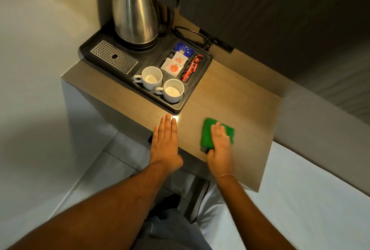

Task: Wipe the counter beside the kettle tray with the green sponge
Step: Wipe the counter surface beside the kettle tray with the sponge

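Pressing down on the green sponge (210, 131), the right hand (220, 145) is lying flat with its fingers (219, 128) together across the top, holding it against the wooden table (240, 97); the hand is blurred. The sponge is sticking out beyond the fingertips and to their left. The left hand (165, 143) is resting palm down on the table's near edge, fingers (167, 123) straight and together, gripping nothing. Just beyond those fingertips the corner of the black kettle tray (192, 93) is sitting, carrying the steel kettle (134, 15) and two white cups (173, 89).
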